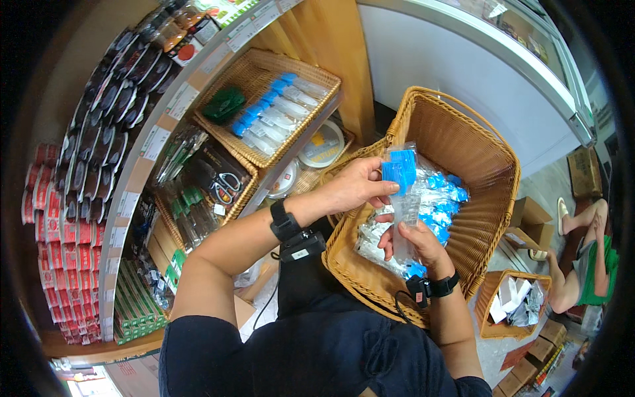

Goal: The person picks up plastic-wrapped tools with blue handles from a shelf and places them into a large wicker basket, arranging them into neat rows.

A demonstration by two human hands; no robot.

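Note:
A blue-headed basting brush (401, 171) in a clear wrapper is held up over a large wicker basket (466, 124). The fingers of my left hand (359, 186) pinch it near the blue bristles. Lower down, my right hand (419, 243) grips the wrapped clear handle. Beneath my hands, the basket holds many more wrapped blue brushes (439, 213), partly hidden by my fingers. On the shelf to the left, a shallow wicker tray (297, 68) carries a row of similar wrapped brushes (278, 114), heads towards the upper left, beside a dark green item (224, 104).
Another wicker tray (248, 186) holds scissors (226, 187) and packaged utensils. Round lidded containers (321, 144) sit under the brush tray. A white cabinet (436, 54) stands ahead. At right are a smaller basket (516, 330), an open carton (531, 223) and a seated person (588, 278).

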